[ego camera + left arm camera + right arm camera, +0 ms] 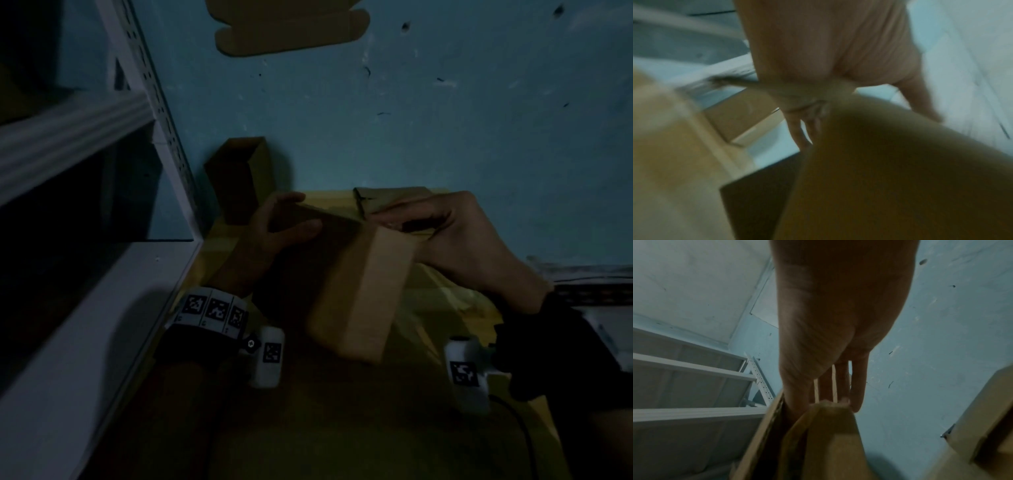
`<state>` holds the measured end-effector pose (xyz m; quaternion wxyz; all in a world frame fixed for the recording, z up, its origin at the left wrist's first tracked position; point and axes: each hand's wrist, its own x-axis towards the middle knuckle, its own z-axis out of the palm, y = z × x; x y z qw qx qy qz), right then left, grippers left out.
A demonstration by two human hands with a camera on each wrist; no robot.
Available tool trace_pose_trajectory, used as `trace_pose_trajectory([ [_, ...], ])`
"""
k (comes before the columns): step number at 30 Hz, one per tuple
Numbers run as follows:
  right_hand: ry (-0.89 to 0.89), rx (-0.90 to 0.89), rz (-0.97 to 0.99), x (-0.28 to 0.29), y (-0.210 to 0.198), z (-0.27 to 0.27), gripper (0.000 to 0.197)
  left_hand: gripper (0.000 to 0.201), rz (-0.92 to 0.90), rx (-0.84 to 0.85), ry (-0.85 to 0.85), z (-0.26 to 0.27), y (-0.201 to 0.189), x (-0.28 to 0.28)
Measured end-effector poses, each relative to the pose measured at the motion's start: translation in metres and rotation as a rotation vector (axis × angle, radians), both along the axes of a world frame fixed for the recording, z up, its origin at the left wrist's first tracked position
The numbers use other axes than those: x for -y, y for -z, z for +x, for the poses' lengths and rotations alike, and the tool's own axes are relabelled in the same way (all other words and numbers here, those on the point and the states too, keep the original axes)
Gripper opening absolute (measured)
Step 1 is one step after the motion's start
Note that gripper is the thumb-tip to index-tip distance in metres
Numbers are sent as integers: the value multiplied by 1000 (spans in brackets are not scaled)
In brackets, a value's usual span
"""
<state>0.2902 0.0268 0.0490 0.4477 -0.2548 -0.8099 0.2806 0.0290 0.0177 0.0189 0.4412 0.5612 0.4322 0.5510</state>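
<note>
Both of my hands hold a brown cardboard box (359,284) tilted above a yellow surface (442,291). My left hand (308,212) grips the box's dark left end, thumb on top and fingers down the side. My right hand (394,219) pinches a flap at the box's far right top edge. The left wrist view is blurred and shows my left hand (818,113) against the box (879,178). In the right wrist view my right hand (826,399) has its fingers behind the box's flap (828,426) and its thumb in front.
A white metal shelf unit (102,274) stands close on the left. A small open cardboard box (239,178) stands upright against the blue wall, with flat cardboard (394,197) behind my hands. Another flat cardboard cutout (291,27) shows at the top. The scene is dim.
</note>
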Motion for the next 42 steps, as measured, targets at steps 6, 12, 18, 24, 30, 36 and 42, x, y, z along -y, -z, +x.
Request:
trace_pose_trajectory([
  [6, 327, -27, 191, 1, 3, -9, 16, 91, 42, -307, -153, 9, 4, -10],
  [12, 602, 146, 554, 5, 15, -21, 19, 137, 107, -427, 2, 42, 5, -5],
  [18, 538, 292, 614, 13, 21, -32, 16, 108, 294, -597, -34, 44, 16, -8],
  [24, 483, 169, 408, 4, 21, -21, 17, 70, 329, -533, 119, 42, 12, 0],
  [30, 419, 30, 181, 3, 25, -22, 15, 73, 314, -489, 223, 38, 15, -2],
  [36, 359, -96, -32, 4, 16, -23, 23, 71, 341, -452, 217, 36, 18, -2],
  [42, 316, -62, -14, 8, 7, -25, 24, 71, 321, -430, 197, 34, 17, 0],
])
